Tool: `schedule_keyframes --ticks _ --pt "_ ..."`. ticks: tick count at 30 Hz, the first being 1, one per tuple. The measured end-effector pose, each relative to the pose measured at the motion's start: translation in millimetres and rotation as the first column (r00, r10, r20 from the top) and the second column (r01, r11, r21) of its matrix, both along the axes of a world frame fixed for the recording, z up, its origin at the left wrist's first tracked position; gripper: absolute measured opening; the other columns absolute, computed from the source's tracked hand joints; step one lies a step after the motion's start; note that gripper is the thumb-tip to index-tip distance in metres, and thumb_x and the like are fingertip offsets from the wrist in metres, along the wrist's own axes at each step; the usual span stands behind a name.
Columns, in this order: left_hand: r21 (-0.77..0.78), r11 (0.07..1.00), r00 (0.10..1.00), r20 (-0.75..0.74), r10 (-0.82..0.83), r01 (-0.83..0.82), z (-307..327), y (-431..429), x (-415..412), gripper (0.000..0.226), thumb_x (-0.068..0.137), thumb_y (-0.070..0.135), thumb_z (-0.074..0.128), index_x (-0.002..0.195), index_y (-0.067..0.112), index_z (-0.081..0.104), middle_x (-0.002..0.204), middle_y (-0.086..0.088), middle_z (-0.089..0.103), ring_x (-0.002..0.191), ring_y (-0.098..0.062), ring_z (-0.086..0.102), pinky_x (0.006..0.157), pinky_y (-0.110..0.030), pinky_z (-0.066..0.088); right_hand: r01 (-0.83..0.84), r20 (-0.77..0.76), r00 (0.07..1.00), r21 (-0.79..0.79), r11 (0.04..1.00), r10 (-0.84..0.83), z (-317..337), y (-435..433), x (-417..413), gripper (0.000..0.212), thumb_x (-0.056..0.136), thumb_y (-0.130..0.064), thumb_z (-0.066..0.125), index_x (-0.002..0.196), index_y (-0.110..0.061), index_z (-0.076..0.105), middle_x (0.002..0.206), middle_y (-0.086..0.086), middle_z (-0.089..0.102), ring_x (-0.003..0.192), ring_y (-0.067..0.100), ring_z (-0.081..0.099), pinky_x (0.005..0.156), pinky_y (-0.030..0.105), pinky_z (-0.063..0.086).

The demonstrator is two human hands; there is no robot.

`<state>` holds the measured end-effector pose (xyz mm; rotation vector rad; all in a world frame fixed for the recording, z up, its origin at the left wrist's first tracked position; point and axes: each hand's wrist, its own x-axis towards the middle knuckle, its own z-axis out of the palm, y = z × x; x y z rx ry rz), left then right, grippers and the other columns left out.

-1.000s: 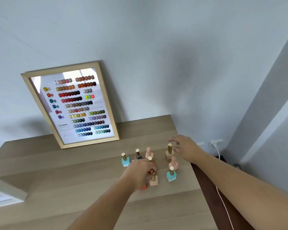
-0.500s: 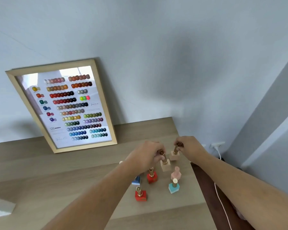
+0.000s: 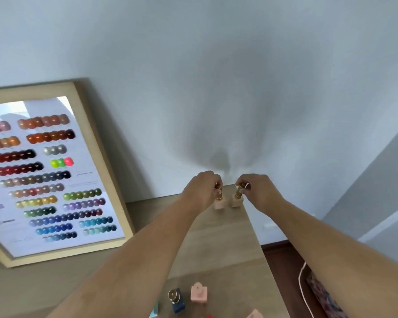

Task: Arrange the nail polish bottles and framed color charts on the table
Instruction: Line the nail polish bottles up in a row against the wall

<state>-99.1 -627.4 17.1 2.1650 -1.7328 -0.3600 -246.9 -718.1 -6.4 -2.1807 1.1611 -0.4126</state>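
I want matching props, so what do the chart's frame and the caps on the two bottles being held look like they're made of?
Frame: pale matte wood, apparently, with a glossy pane reflecting light. Caps, left hand's and right hand's: shiny gold, metal or metallised plastic; which is unclear.

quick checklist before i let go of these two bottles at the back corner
1. Left hand grips the pink bottle by its cap: ok.
2. Right hand grips the beige bottle by its cap: ok.
3. Both bottles upright: beige one tilts slightly, not ok.
4. Bases fully down on the table: cannot tell.
5. Gap between the two bottles: apart, ok.
6. Clear of the table's right edge: beige bottle sits close to it, not ok.
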Motion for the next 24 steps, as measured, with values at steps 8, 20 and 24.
schedule_keyframes --ticks 8,20,24 --pt "-0.067 0.997 0.999 -0.006 0.034 -0.035 -24 -46 14 0.016 0.086 0.008 0.054 0.097 0.009 0.065 0.099 -0.008 0.062 0.09 -0.026 0.059 0.078 -0.036 0.049 -0.017 0.104 0.994 -0.012 1.0 0.018 -11 -35 36 0.025 0.08 0.005 0.055 0.089 -0.014 0.067 0.085 0.002 0.066 0.068 0.014 0.057 0.07 0.026 0.048" --pt "-0.132 0.987 0.996 -0.02 0.086 -0.088 -27 -54 12 0.021 0.088 0.007 0.053 0.107 0.007 0.063 0.111 -0.011 0.062 0.101 -0.03 0.059 0.087 -0.041 0.048 -0.026 0.124 0.991 -0.154 0.988 0.046 -18 -42 44 0.028 0.076 0.005 0.06 0.095 -0.014 0.067 0.096 0.006 0.063 0.081 0.025 0.063 0.078 0.037 0.053" --pt "-0.146 0.985 0.995 -0.039 0.089 -0.094 -27 -55 11 0.02 0.088 0.007 0.054 0.105 0.007 0.063 0.109 -0.011 0.063 0.099 -0.03 0.059 0.086 -0.041 0.048 -0.02 0.128 0.991 -0.183 0.983 0.044 -21 -40 45 0.028 0.076 0.005 0.06 0.095 -0.016 0.065 0.097 0.004 0.063 0.08 0.024 0.063 0.078 0.037 0.053"
